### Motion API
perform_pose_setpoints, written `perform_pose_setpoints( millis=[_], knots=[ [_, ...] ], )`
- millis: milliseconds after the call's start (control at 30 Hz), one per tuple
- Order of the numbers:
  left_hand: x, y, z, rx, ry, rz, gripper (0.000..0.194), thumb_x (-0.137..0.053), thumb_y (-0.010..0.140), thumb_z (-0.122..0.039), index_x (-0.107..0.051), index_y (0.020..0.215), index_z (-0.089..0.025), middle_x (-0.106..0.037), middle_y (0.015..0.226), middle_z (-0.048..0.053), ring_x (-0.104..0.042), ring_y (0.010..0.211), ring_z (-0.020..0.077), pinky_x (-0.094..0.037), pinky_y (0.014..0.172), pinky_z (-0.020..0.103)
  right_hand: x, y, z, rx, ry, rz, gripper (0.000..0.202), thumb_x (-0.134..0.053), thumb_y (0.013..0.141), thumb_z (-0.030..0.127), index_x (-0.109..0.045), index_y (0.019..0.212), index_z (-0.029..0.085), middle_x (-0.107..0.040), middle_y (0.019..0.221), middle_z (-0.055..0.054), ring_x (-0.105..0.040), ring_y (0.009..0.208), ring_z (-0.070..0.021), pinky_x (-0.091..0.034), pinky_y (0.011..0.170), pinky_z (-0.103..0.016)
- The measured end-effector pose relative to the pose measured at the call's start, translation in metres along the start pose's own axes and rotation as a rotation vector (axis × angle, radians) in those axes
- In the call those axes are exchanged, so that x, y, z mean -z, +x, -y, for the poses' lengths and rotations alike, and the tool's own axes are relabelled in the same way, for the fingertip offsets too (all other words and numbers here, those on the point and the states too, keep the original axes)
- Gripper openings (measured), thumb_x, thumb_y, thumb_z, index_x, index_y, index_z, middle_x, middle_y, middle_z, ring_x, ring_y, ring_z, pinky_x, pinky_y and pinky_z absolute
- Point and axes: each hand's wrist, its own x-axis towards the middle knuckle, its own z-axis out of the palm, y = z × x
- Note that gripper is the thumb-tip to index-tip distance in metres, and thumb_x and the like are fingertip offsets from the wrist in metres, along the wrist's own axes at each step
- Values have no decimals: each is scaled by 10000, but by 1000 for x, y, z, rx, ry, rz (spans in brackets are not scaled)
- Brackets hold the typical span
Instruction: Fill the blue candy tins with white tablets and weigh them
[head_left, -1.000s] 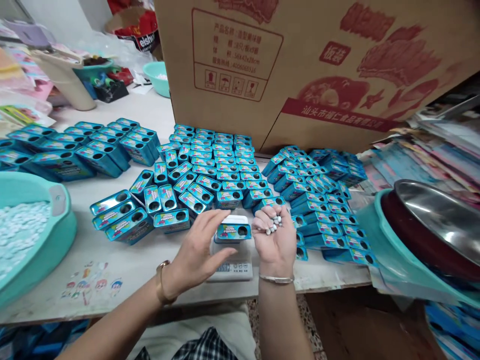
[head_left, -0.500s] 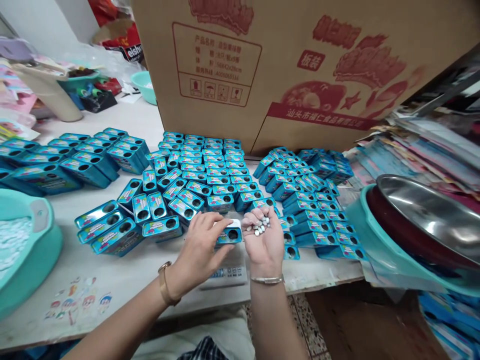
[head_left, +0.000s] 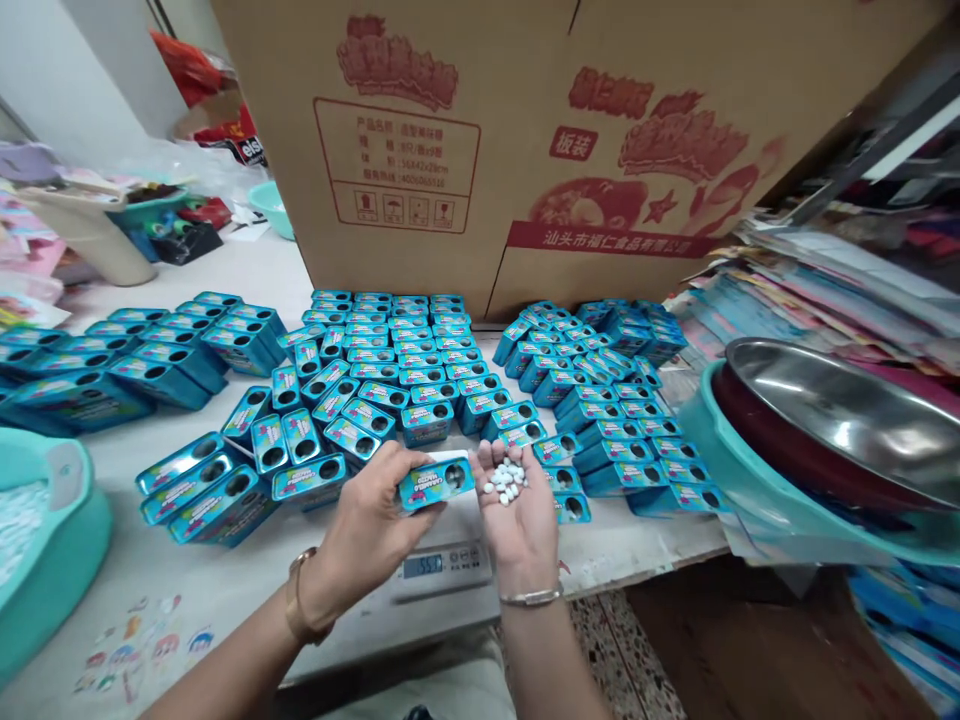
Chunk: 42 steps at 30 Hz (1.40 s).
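Grasping blue tin (head_left: 435, 484) with closed left fingers (head_left: 396, 466) | cradling pale candies (head_left: 508, 482) with half-curled right fingers (head_left: 485, 456) | slightly tilted tin, lettering uppermost, round hole (head_left: 455, 476) toward 3 o'clock

A blue "CARAMELO" tin (head_left: 420, 488), its round opening (head_left: 455, 475) facing up, tilts in your left hand (head_left: 367, 522) above the tabletop (head_left: 622, 540) near its front edge; pale candies (head_left: 507, 482) lie loose in your upturned right hand (head_left: 521, 540), just beside.
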Motion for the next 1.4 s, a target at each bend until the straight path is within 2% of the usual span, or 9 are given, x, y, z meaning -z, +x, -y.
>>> perform_pose_setpoints(
  millis=[67,133,267,467,633,900,1067,1267,1400],
  knots=[
    [11,10,-15,-54,77,36,256,-636,806,-220,-603,1060,-235,-577,921,32,-585,818,169,-493,715,282,-1,-2,-2,-23,2,5,165,-587,858,263,-512,725,204,-689,765,-16,-693,851,-162,-589,767,-357],
    [13,19,-23,-71,160,98,232,-633,789,-200,-624,1017,-237,-572,909,30,-583,809,172,-491,713,285,-1,-2,-3,-44,6,22,149,-596,855,259,-517,741,203,-702,810,-28,-694,906,-182,-593,733,-346],
    [6,25,-19,-8,243,190,195,-620,774,-172,-641,960,-228,-549,886,26,-582,777,172,-477,662,281,0,1,-7,-100,67,29,148,-577,867,247,-520,741,193,-707,852,-61,-688,961,-204,-585,762,-338],
    [14,24,-24,-45,306,144,257,-612,787,-213,-643,1036,-264,-546,881,14,-577,776,167,-465,672,285,0,-3,-10,-168,93,66,200,-470,927,247,-508,741,184,-700,853,-65,-693,901,-184,-554,586,-253],
    [11,27,-22,-3,387,174,180,-615,767,-205,-661,937,-243,-543,851,19,-574,746,176,-455,661,296,-1,-7,-13,-178,95,38,177,-498,910,229,-518,741,180,-699,844,-73,-693,915,-202,-575,676,-305],
    [16,20,-28,-20,372,152,285,-604,768,-203,-646,1040,-280,-552,893,8,-584,775,162,-446,667,272,-6,-14,-11,-210,102,24,231,-454,935,226,-524,722,169,-694,837,-86,-692,907,-194,-573,712,-300],
    [12,21,-25,63,461,229,196,-581,787,-200,-655,963,-244,-532,878,20,-577,797,181,-452,713,293,-3,-11,-16,-229,130,23,244,-462,937,230,-527,711,161,-691,858,-107,-685,947,-215,-571,747,-306],
    [15,22,-22,76,396,217,189,-614,790,-227,-656,972,-259,-536,872,14,-580,781,179,-449,713,298,-1,-9,-16,-227,139,-12,262,-450,945,241,-526,707,162,-682,845,-104,-683,914,-210,-579,734,-319],
    [1,19,-1,57,86,86,301,-681,777,-255,-618,1071,-260,-581,972,14,-593,865,170,-461,774,284,0,-7,-1,-177,134,-30,231,-454,942,258,-521,738,171,-647,799,-53,-658,796,-156,-577,701,-311]
  ],
)
